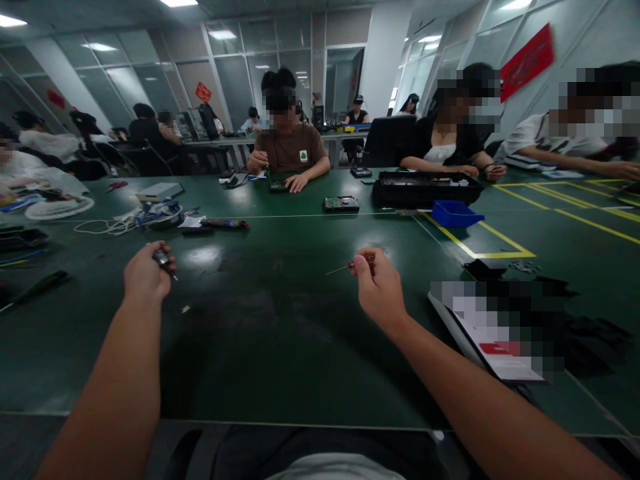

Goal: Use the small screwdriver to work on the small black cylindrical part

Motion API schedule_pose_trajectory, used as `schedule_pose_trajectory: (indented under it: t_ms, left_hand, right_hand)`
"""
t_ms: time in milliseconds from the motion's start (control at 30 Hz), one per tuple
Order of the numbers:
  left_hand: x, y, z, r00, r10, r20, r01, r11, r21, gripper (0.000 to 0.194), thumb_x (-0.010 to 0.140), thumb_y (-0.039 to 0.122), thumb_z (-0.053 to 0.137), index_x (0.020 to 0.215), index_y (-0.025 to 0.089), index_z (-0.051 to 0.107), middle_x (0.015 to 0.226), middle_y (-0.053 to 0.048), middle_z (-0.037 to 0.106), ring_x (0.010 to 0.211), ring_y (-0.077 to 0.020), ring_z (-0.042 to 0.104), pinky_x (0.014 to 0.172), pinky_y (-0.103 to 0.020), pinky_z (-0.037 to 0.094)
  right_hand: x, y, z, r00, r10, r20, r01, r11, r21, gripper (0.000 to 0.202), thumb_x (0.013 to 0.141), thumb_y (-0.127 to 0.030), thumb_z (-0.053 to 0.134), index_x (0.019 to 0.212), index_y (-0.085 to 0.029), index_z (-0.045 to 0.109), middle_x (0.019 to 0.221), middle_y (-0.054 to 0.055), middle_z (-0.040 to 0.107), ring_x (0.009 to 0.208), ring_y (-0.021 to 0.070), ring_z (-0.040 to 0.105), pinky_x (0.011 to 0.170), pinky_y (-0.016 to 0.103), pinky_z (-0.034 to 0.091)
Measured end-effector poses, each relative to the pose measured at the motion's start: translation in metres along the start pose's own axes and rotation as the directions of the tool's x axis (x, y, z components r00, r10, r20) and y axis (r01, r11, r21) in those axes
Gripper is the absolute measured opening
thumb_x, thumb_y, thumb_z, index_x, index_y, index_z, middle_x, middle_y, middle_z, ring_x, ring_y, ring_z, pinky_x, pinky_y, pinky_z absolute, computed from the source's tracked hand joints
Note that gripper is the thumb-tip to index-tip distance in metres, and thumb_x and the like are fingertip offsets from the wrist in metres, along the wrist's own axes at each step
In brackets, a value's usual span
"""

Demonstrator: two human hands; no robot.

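My left hand (pixel 147 271) is closed around a stubby dark tool (pixel 163 260) with a thin pale tip, probably a screwdriver; the tip points down and to the right. In my right hand (pixel 380 283) is a small screwdriver (pixel 340 269) with a reddish handle, gripped between thumb and fingers, its slim metal shaft pointing left. Both hands are above the green tabletop (pixel 270 360), well apart from each other. On the table below my left hand lies a tiny yellowish scrap (pixel 186 309).
Ahead lie a hard drive (pixel 341 203), a long black casing (pixel 425 189) and a blue bin (pixel 456 213). Cables (pixel 113 227) and a dark tool (pixel 225 225) are at left. A white-topped item (pixel 515 365) and black parts lie right. A person (pixel 290 150) works opposite.
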State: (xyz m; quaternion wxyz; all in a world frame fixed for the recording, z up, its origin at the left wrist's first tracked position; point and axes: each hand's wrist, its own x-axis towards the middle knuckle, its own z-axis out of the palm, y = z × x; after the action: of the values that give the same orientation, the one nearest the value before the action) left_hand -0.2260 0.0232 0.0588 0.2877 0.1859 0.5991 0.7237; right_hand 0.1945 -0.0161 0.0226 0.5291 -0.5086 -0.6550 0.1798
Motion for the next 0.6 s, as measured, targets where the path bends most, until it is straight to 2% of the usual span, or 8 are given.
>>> schedule_pose_trajectory:
  t_ms: [133, 233, 600]
  left_hand:
    - [0.01, 0.002, -0.013, 0.996, 0.036, -0.08, -0.037, 0.999, -0.018, 0.015, 0.08, 0.012, 0.043, 0.084, 0.013, 0.058, 0.073, -0.001, 0.052, 0.05, -0.0105, 0.047, 0.041, -0.021, 0.034]
    - [0.016, 0.002, -0.017, 0.989, 0.057, -0.135, -0.059, 0.998, -0.016, 0.014, 0.077, 0.009, 0.041, 0.078, 0.013, 0.055, 0.068, -0.001, 0.051, 0.048, -0.0107, 0.047, 0.042, -0.022, 0.033]
    - [0.032, -0.003, -0.034, 0.967, 0.164, -0.197, -0.156, 0.986, 0.057, 0.021, 0.069, 0.006, 0.042, 0.079, 0.011, 0.06, 0.063, -0.002, 0.053, 0.047, -0.0114, 0.048, 0.045, -0.021, 0.035]
  right_hand:
    - [0.001, -0.003, -0.001, 1.0, 0.016, -0.008, -0.016, 1.0, -0.005, 0.023, 0.1, -0.041, 0.045, 0.099, -0.022, 0.058, 0.078, 0.003, 0.067, 0.07, 0.0192, 0.064, 0.064, 0.032, 0.045]
    - [0.001, -0.006, -0.001, 1.0, 0.01, -0.017, -0.01, 1.0, 0.003, 0.022, 0.1, -0.041, 0.046, 0.1, -0.022, 0.058, 0.079, 0.003, 0.068, 0.071, 0.0191, 0.065, 0.065, 0.033, 0.047]
    - [0.003, -0.002, 0.001, 0.999, -0.001, -0.037, 0.002, 1.0, 0.024, 0.02, 0.1, -0.039, 0.047, 0.1, -0.022, 0.058, 0.081, 0.003, 0.069, 0.073, 0.0189, 0.066, 0.069, 0.035, 0.05]
